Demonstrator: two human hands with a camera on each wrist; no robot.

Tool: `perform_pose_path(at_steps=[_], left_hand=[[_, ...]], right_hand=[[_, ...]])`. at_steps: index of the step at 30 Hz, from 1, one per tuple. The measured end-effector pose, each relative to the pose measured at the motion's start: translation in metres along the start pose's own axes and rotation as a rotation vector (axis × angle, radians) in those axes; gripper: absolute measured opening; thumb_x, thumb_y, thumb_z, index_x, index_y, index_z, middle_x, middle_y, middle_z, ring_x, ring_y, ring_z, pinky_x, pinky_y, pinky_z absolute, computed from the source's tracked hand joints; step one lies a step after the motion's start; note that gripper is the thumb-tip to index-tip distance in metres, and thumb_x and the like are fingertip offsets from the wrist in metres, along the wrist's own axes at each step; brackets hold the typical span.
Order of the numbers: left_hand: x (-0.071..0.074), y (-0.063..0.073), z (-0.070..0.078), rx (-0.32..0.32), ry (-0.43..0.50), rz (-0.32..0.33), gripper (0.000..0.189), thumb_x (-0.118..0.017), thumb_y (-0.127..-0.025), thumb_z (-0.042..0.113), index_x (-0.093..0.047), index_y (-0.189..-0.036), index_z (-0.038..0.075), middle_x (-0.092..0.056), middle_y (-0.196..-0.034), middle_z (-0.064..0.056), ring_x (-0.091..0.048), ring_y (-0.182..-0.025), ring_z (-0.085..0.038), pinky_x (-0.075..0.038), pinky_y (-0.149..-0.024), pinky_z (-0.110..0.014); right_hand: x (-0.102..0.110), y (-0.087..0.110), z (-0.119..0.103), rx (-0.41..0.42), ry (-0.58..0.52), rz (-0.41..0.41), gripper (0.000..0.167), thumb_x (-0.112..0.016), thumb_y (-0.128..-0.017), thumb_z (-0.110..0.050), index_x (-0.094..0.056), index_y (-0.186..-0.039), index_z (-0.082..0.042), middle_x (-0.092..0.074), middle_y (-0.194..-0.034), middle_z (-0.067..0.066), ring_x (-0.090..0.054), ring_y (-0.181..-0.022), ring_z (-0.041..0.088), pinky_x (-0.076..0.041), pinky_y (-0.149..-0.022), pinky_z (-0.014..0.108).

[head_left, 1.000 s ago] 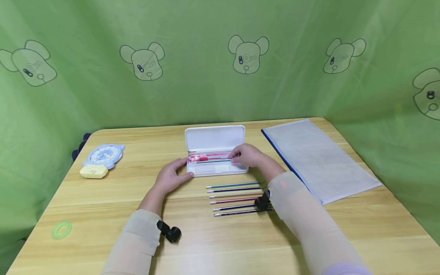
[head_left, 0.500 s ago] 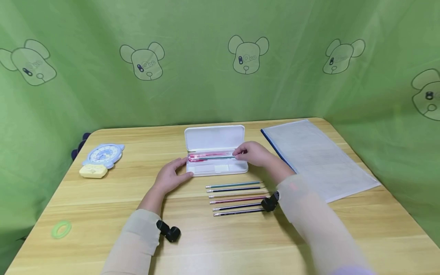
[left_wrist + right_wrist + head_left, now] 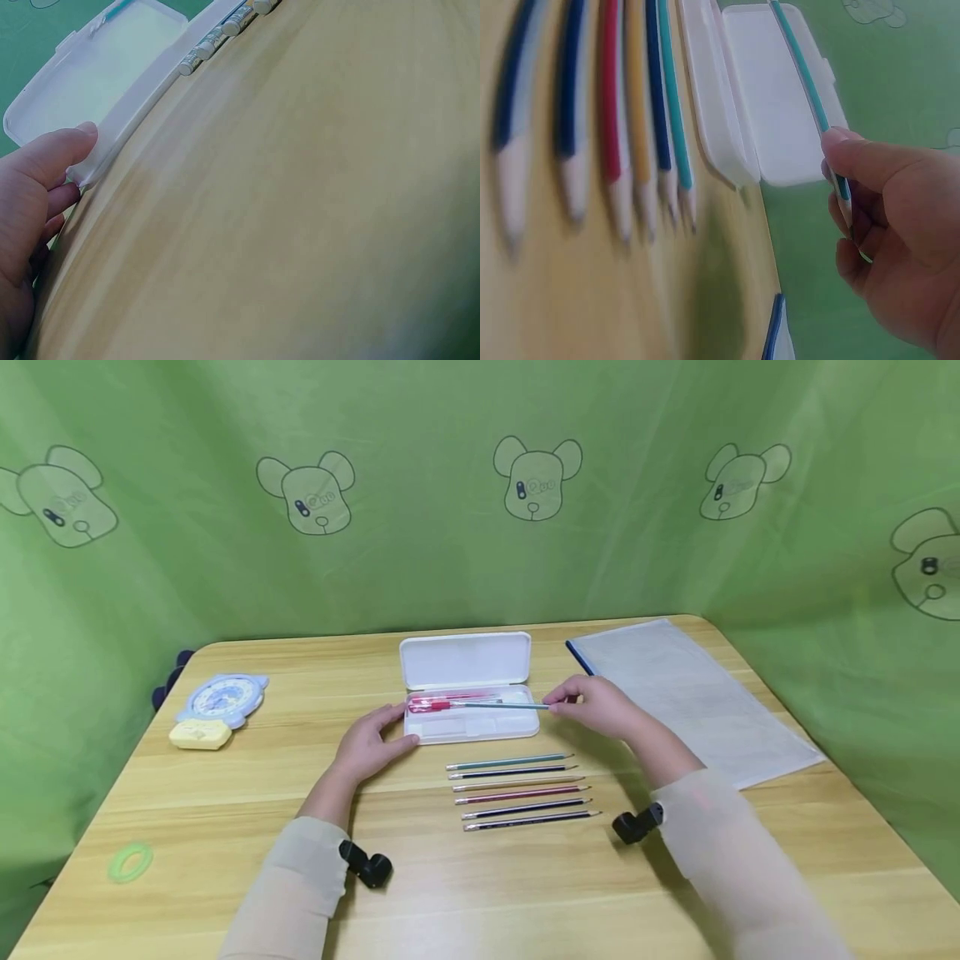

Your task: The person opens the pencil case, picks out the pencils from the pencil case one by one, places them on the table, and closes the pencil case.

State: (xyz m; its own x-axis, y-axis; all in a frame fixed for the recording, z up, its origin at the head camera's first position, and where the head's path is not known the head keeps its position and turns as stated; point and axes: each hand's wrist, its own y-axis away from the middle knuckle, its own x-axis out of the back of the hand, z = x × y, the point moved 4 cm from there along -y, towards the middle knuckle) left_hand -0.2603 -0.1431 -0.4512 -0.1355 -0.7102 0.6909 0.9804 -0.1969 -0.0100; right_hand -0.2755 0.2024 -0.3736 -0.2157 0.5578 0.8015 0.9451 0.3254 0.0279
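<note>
A white pencil case (image 3: 472,727) lies with its lid raised; a red pen (image 3: 431,705) is inside. My left hand (image 3: 369,745) holds the case's left end, thumb at the front corner and fingers along the side. Between thumb and fingers, my right hand (image 3: 600,703) pinches a teal pencil (image 3: 510,705) near its pointed end, just right of the case. In the right wrist view the pencil (image 3: 802,64) slants across the lid, its tip by my curled fingers. Several pencils (image 3: 521,794) lie in a row in front of the case, tips to the right.
On the right lies a translucent zip folder (image 3: 697,693) with a blue edge. A blue toy clock (image 3: 225,696) and a yellow block-like object (image 3: 200,734) sit at the left. Nearer is a green ring (image 3: 131,862). A green curtain (image 3: 420,560) hangs behind the table.
My right hand has lifted the teal pencil from inside the case and moved right with it, uncovering the tips of the row of pencils. My left hand has stayed at the case.
</note>
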Motion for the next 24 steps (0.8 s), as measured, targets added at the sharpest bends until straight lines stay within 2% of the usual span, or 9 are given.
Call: perform_pose_path(at_steps=[6, 12, 18, 24], left_hand=[[0.0, -0.001, 0.001, -0.002, 0.009, -0.003, 0.07, -0.07, -0.087, 0.042, -0.044, -0.148, 0.02, -0.038, -0.156, -0.016, -0.033, -0.146, -0.036, -0.026, -0.121, -0.053], [0.0, 0.0, -0.001, 0.008, 0.017, -0.003, 0.07, -0.07, -0.087, 0.042, -0.044, -0.148, 0.02, -0.037, -0.156, -0.016, -0.033, -0.146, -0.035, -0.025, -0.121, -0.053], [-0.001, 0.0, -0.001, 0.016, 0.019, -0.007, 0.071, -0.07, -0.087, 0.042, -0.044, -0.148, 0.02, -0.037, -0.156, -0.016, -0.033, -0.146, -0.035, -0.025, -0.121, -0.052], [-0.001, 0.001, 0.0, 0.013, 0.015, -0.006, 0.07, -0.07, -0.087, 0.042, -0.044, -0.148, 0.02, -0.037, -0.156, -0.016, -0.033, -0.146, -0.036, -0.025, -0.121, -0.053]], right_hand=[[0.001, 0.031, 0.014, 0.038, -0.007, 0.004, 0.017, -0.067, -0.092, -0.015, -0.073, -0.105, -0.007, -0.07, -0.097, 0.005, -0.055, -0.086, 0.015, -0.047, -0.075, 0.027], [-0.008, 0.062, 0.019, 0.075, -0.025, 0.003, 0.013, -0.068, -0.091, -0.014, -0.075, -0.102, -0.01, -0.07, -0.095, 0.001, -0.058, -0.088, 0.013, -0.051, -0.075, 0.024], [-0.024, 0.088, 0.018, 0.109, -0.039, -0.029, 0.009, -0.07, -0.09, -0.016, -0.075, -0.098, -0.016, -0.072, -0.096, -0.006, -0.063, -0.094, 0.007, -0.054, -0.083, 0.024], [-0.036, 0.109, 0.012, 0.149, -0.034, -0.067, 0.009, -0.07, -0.09, -0.019, -0.075, -0.096, -0.023, -0.071, -0.096, -0.011, -0.061, -0.092, 0.0, -0.054, -0.083, 0.023]])
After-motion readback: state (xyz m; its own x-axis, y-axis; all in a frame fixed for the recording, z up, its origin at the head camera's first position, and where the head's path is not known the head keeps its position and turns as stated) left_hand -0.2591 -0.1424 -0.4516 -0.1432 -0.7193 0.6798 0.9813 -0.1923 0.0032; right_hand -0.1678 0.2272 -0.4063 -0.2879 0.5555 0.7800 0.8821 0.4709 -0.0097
